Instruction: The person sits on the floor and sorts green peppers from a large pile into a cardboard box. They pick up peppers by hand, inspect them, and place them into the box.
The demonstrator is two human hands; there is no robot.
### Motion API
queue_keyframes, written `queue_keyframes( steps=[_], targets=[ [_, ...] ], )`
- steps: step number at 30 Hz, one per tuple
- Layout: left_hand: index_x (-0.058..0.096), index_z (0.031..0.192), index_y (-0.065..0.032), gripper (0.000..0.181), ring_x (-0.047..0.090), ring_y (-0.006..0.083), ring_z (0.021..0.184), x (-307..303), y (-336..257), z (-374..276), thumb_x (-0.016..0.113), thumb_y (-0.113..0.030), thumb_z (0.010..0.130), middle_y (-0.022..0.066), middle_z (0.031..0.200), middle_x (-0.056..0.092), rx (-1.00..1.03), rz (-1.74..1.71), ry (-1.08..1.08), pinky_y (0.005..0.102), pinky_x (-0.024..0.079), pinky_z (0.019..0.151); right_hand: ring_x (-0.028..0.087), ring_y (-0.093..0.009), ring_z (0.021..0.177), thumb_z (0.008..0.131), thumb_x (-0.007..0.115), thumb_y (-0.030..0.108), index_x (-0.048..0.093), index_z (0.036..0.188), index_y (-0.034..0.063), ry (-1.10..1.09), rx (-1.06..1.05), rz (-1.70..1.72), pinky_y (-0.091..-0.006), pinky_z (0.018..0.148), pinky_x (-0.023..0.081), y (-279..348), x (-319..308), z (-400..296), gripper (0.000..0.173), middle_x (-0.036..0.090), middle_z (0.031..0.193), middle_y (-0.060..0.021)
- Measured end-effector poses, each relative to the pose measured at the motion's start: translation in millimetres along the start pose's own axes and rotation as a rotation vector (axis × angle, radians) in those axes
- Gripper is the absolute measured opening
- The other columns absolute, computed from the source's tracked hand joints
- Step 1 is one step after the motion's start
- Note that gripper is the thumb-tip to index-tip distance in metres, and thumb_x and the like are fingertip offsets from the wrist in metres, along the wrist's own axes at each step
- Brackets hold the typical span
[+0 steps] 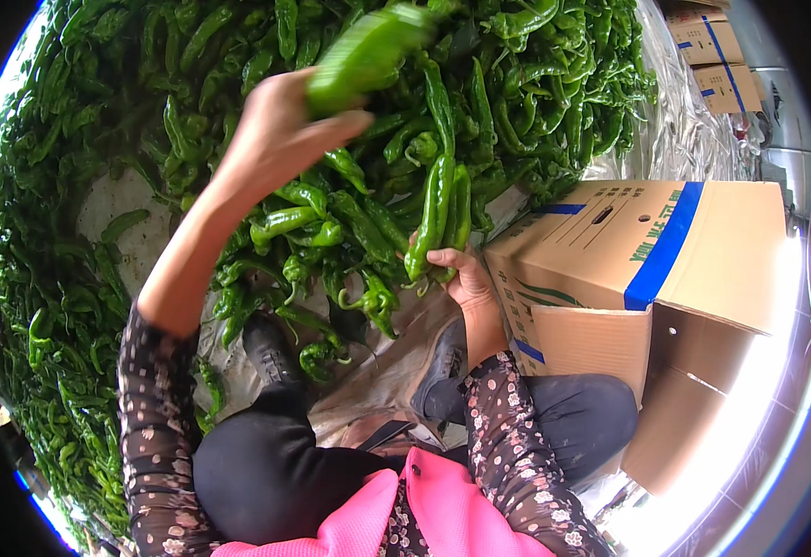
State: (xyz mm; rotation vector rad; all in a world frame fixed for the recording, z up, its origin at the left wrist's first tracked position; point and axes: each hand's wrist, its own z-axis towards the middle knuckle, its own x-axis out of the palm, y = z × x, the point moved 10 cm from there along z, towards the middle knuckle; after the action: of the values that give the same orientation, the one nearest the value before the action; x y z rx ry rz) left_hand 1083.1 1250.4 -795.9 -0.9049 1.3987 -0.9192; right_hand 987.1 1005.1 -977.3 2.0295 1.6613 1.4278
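A long green pepper (pixel 371 56), blurred by motion, is held in my left hand (pixel 287 129) above the pile. My right hand (pixel 462 275) grips a couple of long green peppers (pixel 430 216) by their stem ends, their tips pointing away from me. A heap of green peppers (pixel 224 49) spreads in front of me and along my left side. Between my hands, several loose peppers (pixel 308 223) lie at the near edge of the heap, on a pale sheet (pixel 378 362).
To my right stands a cardboard box (pixel 586 257) with blue tape and printing, its near flaps open. More taped cartons (pixel 722 63) are stacked at the far right, beyond crumpled clear plastic sheeting (pixel 691 132). My shoes (pixel 270 348) rest close to the heap's edge.
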Motion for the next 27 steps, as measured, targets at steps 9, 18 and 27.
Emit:
queue_keyframes(
  steps=[9,18,27],
  targets=[
    [0.044,0.135,0.0035,0.085,0.057,0.0408,0.108,146,104,58,0.074,-0.034,0.064,0.0231,0.117,0.060,0.059,0.719,0.305,0.0440,0.048,0.093,0.065,-0.027,0.095,0.076,0.063,0.003,0.055,0.116,-0.0035,0.029,-0.083,0.002,-0.0564,0.092,0.054,39,29,-10,0.041,0.064,0.100,-0.0128],
    [0.057,0.112,-0.0034,0.048,0.057,0.0384,0.104,73,88,-7,0.065,-0.008,0.065,0.0176,0.105,0.061,0.260,0.582,-0.006,0.0454,0.047,0.091,0.064,-0.016,0.085,0.069,0.075,0.007,0.064,0.106,0.0019,-0.005,-0.115,-0.166,-0.0291,0.078,0.052,84,92,-63,0.038,0.067,0.092,-0.0050],
    [0.056,0.109,-0.0014,0.032,0.063,0.0162,0.087,-47,-14,-85,0.061,-0.001,0.077,0.0058,0.095,0.062,0.034,-0.362,-0.050,0.0316,0.050,0.084,0.064,-0.033,0.099,0.076,0.059,0.002,0.054,0.122,-0.0042,0.242,-0.284,0.005,-0.0649,0.097,0.046,146,140,-166,0.047,0.063,0.107,-0.0179]
  ],
)
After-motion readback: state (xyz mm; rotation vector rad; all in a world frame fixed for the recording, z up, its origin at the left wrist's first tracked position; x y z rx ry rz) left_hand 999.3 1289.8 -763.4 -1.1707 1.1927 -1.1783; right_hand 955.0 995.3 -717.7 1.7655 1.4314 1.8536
